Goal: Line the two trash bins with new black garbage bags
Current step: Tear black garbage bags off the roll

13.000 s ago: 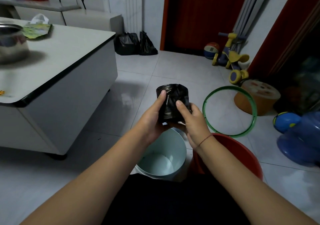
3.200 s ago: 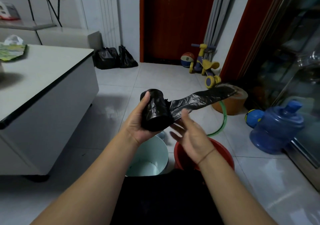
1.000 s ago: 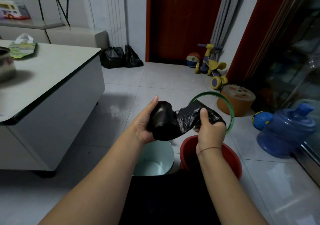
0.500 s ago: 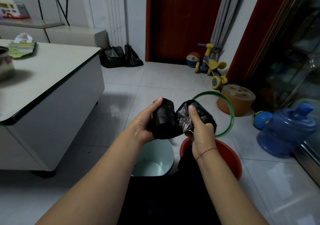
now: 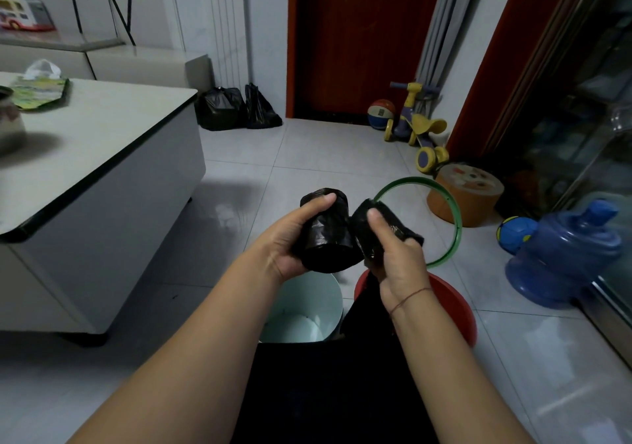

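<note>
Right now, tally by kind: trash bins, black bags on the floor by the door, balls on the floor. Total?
Trash bins: 2, pale blue bin and red bin
Black bags by the door: 2, left bag and right bag
Balls: 2, basketball and blue and yellow ball
Total: 6

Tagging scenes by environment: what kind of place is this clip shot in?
Likely a home living room: a child's ride-on toy and basketball by the red door, a low white table on the left, a blue water jug on the tiled floor.
</note>
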Motion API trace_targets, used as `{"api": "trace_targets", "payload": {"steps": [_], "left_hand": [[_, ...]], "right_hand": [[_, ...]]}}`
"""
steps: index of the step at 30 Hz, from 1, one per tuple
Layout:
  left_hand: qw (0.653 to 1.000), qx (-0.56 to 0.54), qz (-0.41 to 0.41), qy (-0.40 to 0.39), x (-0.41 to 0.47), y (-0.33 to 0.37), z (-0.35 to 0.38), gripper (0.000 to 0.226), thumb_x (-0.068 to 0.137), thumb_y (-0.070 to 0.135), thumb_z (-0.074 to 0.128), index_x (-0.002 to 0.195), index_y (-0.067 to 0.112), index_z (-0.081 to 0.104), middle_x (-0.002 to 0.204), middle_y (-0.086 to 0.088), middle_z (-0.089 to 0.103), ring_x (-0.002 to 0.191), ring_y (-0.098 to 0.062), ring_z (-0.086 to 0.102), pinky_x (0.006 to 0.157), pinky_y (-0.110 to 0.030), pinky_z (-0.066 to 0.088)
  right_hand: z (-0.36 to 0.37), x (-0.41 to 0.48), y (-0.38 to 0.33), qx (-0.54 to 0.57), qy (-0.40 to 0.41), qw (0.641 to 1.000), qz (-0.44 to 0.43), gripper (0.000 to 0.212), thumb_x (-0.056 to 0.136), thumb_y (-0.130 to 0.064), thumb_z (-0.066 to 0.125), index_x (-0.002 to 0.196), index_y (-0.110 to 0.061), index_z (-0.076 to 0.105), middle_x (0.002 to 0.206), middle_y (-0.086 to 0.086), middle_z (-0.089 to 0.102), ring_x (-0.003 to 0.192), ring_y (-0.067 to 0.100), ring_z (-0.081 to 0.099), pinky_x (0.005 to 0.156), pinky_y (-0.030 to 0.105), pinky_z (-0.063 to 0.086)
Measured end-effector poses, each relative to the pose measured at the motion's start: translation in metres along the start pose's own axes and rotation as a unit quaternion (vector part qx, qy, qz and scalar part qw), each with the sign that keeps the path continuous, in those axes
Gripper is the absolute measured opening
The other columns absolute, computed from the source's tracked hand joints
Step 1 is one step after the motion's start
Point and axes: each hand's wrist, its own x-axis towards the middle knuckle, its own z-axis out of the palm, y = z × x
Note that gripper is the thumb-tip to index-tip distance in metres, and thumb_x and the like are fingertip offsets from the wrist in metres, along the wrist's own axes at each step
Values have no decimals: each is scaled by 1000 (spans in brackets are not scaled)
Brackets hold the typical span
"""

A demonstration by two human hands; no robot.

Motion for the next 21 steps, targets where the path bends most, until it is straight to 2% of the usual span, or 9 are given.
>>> {"api": "trace_targets", "payload": {"steps": [4,8,13,17,21], "left_hand": [[999,17,27,4,0,1,0,41,61,25,79,95,5,66,89,-16,72,79,-30,70,78,-42,58],[998,8,64,28,2,3,2,33,62,19,75,89,4,63,75,-14,71,64,-26,69,60,-35,58],[986,31,130,100,10,0,13,24,76,11,72,98,5,64,84,-16,69,70,-27,68,66,-39,59],[979,31,150,131,16,-3,18,19,74,6,74,92,5,66,75,-16,72,62,-26,69,61,-39,59],[981,24,138,138,16,-4,20,27,74,8,75,98,4,65,82,-18,70,64,-28,69,58,-38,59]], "right_hand": [[3,-3,3,11,-18,1000,5,3,78,-8,74,80,-7,72,79,8,75,74,21,72,63,28,56],[5,-2,0,29,30,995,-89,5,77,-8,74,76,-12,72,76,-1,75,77,14,72,67,22,55],[12,-6,-1,22,96,985,-138,10,78,-11,75,86,-13,70,91,2,72,88,15,70,81,27,56],[13,-9,-2,33,122,979,-158,13,78,-11,75,74,-21,67,72,-11,72,75,0,69,71,17,53],[15,-11,-3,23,143,974,-172,17,78,-15,75,67,-23,66,61,-19,70,65,-5,67,60,9,49]]}}
